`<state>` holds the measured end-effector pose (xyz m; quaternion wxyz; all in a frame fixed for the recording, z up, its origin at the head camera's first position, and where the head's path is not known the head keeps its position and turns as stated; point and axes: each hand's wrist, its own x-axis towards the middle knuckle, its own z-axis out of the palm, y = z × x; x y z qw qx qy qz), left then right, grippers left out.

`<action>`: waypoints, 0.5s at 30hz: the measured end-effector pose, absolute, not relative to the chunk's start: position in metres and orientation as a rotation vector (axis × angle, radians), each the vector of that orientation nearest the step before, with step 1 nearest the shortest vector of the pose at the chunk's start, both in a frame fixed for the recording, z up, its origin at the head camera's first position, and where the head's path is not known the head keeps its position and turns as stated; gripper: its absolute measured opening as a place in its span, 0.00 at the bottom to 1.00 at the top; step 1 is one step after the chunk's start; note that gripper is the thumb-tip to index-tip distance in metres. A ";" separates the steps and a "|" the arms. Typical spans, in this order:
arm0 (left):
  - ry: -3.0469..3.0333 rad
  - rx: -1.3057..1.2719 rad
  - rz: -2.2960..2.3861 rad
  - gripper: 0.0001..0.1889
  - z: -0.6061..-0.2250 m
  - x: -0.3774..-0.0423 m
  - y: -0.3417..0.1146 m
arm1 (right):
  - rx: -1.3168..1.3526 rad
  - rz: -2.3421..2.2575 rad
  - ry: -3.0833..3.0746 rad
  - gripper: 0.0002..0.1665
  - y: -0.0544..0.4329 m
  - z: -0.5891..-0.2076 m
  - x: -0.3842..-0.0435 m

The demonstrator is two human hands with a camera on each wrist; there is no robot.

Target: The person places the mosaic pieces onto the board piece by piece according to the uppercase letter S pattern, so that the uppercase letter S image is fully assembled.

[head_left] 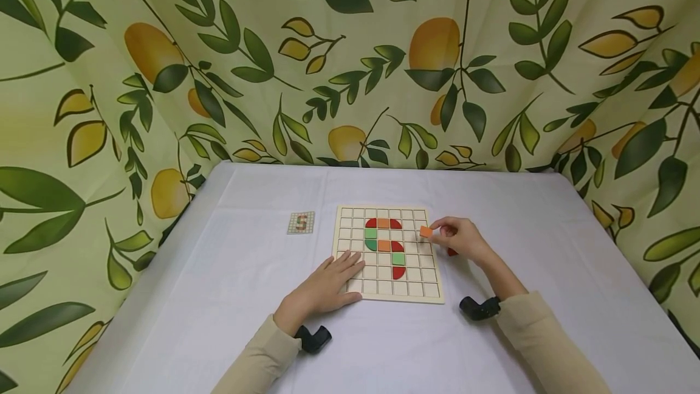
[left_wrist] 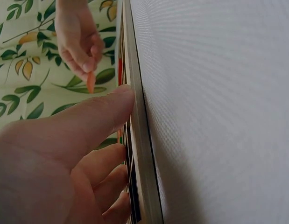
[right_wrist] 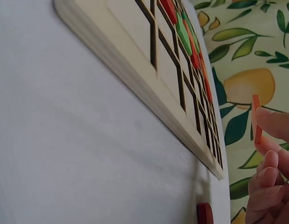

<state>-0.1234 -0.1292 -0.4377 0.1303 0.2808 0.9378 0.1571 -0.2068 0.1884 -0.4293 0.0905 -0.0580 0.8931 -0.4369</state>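
Observation:
My right hand (head_left: 462, 239) pinches an orange square tile (head_left: 426, 232) between thumb and finger, over the right edge of a wooden grid board (head_left: 355, 287). Fingers spread, my left hand (head_left: 324, 284) rests on the board's lower left corner. In the left wrist view its thumb (left_wrist: 109, 109) lies along the board's edge. Red, orange and green tiles form an S-like shape on the grid, among them a light green square (head_left: 398, 258) and a red rounded piece (head_left: 398, 272) at the bottom. The orange tile shows edge-on in the right wrist view.
A small card (head_left: 301, 222) with an S pattern on a grid lies left of the board. A red piece (right_wrist: 205, 213) lies on the white cloth (head_left: 240, 260) beside the board, partly under my right hand. Behind the table hangs a leafy, fruit-printed curtain (head_left: 350, 78).

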 end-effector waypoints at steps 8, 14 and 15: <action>2.725 0.816 0.437 0.34 -0.439 -0.124 -0.129 | -0.220 -1.330 2.628 0.20 0.183 -0.430 -0.199; 2.720 0.809 0.433 0.34 -0.440 -0.125 -0.129 | -0.255 -1.332 2.648 0.19 0.177 -0.429 -0.194; 2.719 0.807 0.429 0.34 -0.440 -0.125 -0.129 | -0.259 -1.330 2.648 0.19 0.176 -0.429 -0.192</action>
